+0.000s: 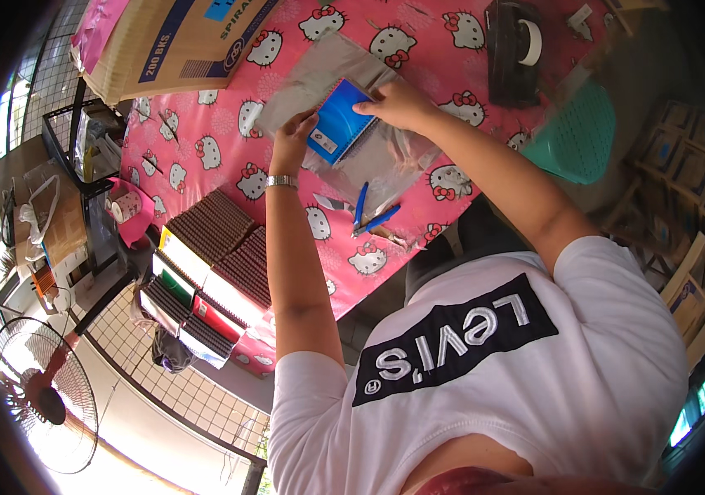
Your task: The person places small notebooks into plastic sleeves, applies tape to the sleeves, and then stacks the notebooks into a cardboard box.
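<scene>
A blue spiral notebook (342, 115) with a white label at its lower corner is held over the pink table, possibly as the top of a small stack. My left hand (293, 137) grips its left edge with curled fingers. From the right side my right hand (396, 106) clasps it, thumb on the cover and fingers underneath. Beneath the notebook lies clear plastic wrapping (286, 87), spread flat on the tablecloth. Blue-handled cutting pliers (361, 206) rest on the table between my forearms, apart from both hands.
Stacks of spiral notebooks (212, 223) stand by my left forearm. A large cardboard box (134, 54) occupies the far left, and a black tape dispenser (505, 74) the far right. Beyond the table's right edge is a teal stool (579, 136). A fan (47, 396) stands lower left.
</scene>
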A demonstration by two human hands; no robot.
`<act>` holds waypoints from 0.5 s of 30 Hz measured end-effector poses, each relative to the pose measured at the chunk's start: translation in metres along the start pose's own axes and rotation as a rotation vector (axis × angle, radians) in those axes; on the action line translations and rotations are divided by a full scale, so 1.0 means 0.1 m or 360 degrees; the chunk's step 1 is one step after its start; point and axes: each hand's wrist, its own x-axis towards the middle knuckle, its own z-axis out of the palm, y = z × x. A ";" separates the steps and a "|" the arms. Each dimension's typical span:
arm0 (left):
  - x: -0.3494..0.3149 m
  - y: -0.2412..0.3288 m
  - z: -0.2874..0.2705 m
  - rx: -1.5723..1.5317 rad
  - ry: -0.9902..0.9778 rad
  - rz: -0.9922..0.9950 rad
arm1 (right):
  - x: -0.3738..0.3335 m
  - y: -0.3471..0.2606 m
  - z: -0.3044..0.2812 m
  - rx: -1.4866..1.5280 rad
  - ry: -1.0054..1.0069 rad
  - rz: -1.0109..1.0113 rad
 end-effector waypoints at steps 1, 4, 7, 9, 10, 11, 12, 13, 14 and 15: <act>-0.01 0.03 0.02 0.0015 0.0009 -0.0014 | -0.06 0.00 0.01 -0.0110 0.0378 -0.0362; -0.02 0.07 0.00 0.0017 0.0021 -0.0050 | -0.44 0.05 0.16 -0.0385 0.0841 -0.1162; -0.11 0.01 0.05 -0.0205 0.0196 0.0101 | -0.71 0.34 0.49 -0.0698 0.0156 -0.1345; -0.24 -0.08 0.08 -0.0332 0.0487 0.0297 | -0.75 0.55 0.65 -0.1154 -0.0039 -0.1480; -0.41 -0.06 0.19 -0.0250 0.0778 0.0420 | -0.71 0.58 0.64 -0.1196 -0.0057 -0.1467; -0.57 -0.21 0.26 -0.0112 0.0959 0.0401 | -0.65 0.59 0.64 -0.1239 -0.0077 -0.1455; -0.81 -0.37 0.37 0.0060 0.1012 0.0340 | -0.63 0.59 0.67 -0.1265 -0.0102 -0.1445; -1.07 -0.57 0.51 0.0467 0.1018 0.0578 | -0.59 0.58 0.68 -0.1275 -0.0146 -0.1375; -1.32 -0.72 0.69 0.0745 0.0975 0.0610 | -0.58 0.51 0.69 -0.1286 -0.0216 -0.1408; -1.52 -0.86 0.84 0.0828 0.0847 0.0596 | -0.62 0.41 0.68 -0.1289 -0.0297 -0.1440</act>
